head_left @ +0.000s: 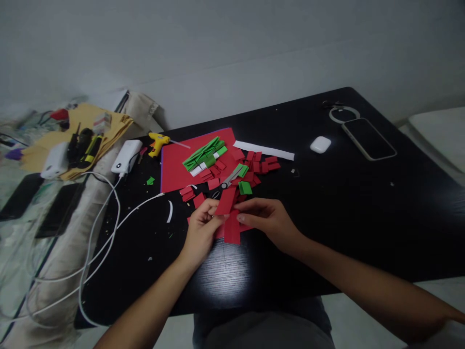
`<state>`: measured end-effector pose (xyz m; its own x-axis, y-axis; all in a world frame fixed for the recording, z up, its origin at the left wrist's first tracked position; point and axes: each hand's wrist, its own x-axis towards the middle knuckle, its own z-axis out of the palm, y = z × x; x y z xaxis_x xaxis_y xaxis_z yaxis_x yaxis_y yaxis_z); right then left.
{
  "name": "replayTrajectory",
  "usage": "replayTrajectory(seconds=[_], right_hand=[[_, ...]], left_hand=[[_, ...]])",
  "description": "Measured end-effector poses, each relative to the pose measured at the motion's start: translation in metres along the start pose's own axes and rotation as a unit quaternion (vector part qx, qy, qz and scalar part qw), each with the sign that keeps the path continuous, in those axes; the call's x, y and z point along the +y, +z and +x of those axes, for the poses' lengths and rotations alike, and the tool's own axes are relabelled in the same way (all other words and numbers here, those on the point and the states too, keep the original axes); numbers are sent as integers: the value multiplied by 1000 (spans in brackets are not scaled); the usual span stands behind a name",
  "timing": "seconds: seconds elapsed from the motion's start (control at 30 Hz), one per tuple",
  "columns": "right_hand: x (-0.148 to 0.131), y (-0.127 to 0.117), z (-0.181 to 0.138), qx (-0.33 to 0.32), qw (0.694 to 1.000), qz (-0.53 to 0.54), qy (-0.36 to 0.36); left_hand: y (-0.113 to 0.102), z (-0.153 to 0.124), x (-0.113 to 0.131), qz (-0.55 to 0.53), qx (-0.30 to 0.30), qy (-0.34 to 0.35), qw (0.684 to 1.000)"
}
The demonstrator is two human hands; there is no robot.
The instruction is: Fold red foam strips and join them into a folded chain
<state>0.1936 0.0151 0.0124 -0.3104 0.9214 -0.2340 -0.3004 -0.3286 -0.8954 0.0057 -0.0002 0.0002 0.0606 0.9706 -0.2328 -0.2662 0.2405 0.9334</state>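
Observation:
Between both hands is a red paper strip (232, 230), over the near part of the black table. My left hand (204, 224) pinches red paper with thumb and fingers; its upper piece (225, 200) slants up and to the right. From the other side my right hand (268, 218) grips the strip between thumb and forefinger. Just beyond the fingers lie scissors (229, 182) among many small folded red paper pieces (268, 165) and a green folded piece (245, 188). Farther back, a bundle of folded green paper (205, 156) rests on a red sheet (174, 169).
A yellow glue gun (157, 143) and a white power bank (126, 156) with a cable stand at the back left. A white paper strip (263, 150) lies behind the red pieces. To the right are a white earphone case (320, 144) and a phone (369, 139).

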Motion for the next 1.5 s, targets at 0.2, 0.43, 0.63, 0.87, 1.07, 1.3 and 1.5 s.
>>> replayTrajectory(seconds=[0.2, 0.43, 0.63, 0.87, 1.07, 1.3, 1.5], right_hand=[[-1, 0, 0, 3, 1000, 2, 8], [-1, 2, 3, 14, 1000, 8, 24], [-1, 1, 4, 20, 999, -6, 34], [-2, 0, 4, 23, 999, -19, 41], [-5, 2, 4, 21, 998, -1, 67], [-4, 2, 4, 31, 996, 14, 81], [-3, 0, 3, 20, 998, 1, 62]], left_hand=[[1, 0, 2, 37, 2, 13, 999], [6, -3, 5, 125, 35, 106, 986], [11, -5, 5, 135, 32, 105, 985], [10, -3, 6, 159, 8, 64, 985], [11, -4, 8, 156, 15, 62, 986], [12, -6, 9, 166, 16, 80, 983], [11, -7, 8, 171, 20, 103, 980]])
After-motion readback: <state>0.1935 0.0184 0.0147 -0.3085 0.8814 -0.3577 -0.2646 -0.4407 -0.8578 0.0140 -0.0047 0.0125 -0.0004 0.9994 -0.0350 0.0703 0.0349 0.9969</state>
